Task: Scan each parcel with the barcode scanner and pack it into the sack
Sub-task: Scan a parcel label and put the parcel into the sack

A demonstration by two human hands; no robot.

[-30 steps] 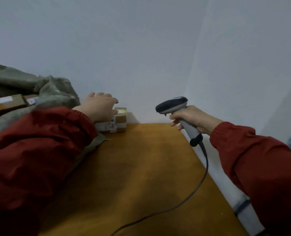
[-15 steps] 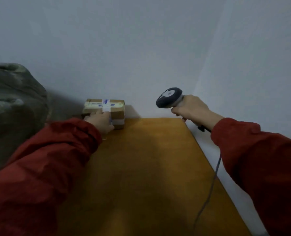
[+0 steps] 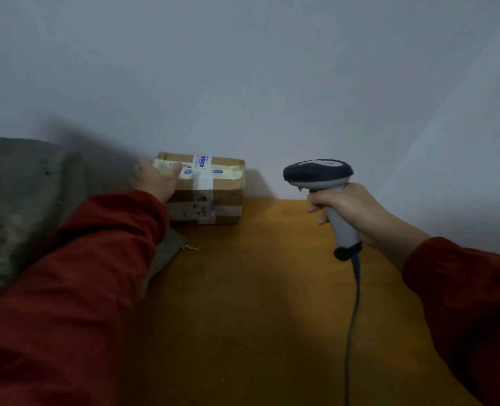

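Against wall [image 3: 243,83], left hand [image 3: 153,180] grasps parcel [image 3: 216,197] — fingers hidden, right hand [image 3: 352,208] grips scanner [image 3: 316,172]

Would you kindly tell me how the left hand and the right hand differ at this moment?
The left hand holds the parcel by its left end, thumb on top; the right hand grips the barcode scanner by its handle. The left hand's parcel sits on the table; the right hand's scanner is held above it. Both come from red sleeves.
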